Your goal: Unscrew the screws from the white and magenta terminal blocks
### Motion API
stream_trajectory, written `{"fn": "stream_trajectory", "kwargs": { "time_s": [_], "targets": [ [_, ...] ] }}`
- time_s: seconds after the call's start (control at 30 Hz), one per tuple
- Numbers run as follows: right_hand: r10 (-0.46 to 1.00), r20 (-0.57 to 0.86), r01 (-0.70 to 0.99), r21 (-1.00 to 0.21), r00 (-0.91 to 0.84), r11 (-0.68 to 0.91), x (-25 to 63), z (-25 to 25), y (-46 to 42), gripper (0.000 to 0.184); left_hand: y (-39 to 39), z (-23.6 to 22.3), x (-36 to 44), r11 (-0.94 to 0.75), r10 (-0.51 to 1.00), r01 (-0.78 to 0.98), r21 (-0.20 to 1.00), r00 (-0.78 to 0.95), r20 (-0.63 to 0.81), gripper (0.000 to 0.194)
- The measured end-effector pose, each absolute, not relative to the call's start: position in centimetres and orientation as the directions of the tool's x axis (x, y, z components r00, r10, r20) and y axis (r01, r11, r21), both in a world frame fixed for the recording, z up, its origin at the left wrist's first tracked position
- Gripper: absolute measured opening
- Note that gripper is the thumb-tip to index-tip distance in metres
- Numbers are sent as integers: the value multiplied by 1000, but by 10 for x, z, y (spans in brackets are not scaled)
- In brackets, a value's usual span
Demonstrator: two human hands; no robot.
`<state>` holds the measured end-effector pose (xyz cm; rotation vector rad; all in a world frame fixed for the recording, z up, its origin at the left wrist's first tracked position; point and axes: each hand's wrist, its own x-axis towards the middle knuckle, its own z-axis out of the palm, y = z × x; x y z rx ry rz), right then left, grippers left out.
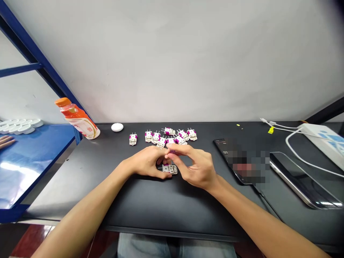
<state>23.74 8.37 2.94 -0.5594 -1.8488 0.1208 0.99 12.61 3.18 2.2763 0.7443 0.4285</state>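
At the middle of the black tabletop, my left hand point(146, 161) is closed, with thumb and fingers around a small white-and-purple electrical part with metal pins point(170, 169). Just above that part, my right hand point(199, 166) is in a pinch, thumb and forefinger together. A speck of purple shows by its fingertips, too small to name. Several similar parts point(182, 135) lie in a loose cluster beyond my hands, pins pointing mostly away. One more part point(133, 139) lies apart to the left of the cluster.
An orange-capped bottle point(80, 120) and a white oval object point(117, 127) stand at the back left. On the right are a phone with a lit screen point(233, 161), a dark glossy device point(303, 181), a white cable point(309, 163) and a white box point(325, 139). Another person's hand point(5, 141) rests on the blue table.
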Motion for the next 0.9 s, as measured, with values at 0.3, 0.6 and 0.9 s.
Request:
{"fn": "stream_trajectory", "kwargs": {
  "time_s": [0.3, 0.6, 0.9],
  "targets": [
    [375, 896, 190, -336, -236, 923, 243, 30, 92, 37, 128, 31, 7, -633, 603, 377, 676, 788, 126, 28],
    [437, 862, 207, -393, -258, 896, 245, 37, 90, 36, 130, 29, 5, -648, 586, 331, 685, 792, 171, 28],
    [443, 864, 221, -396, -238, 891, 245, 40, 89, 45, 132, 28, 3, -659, 585, 331, 675, 790, 183, 27]
  ]
}}
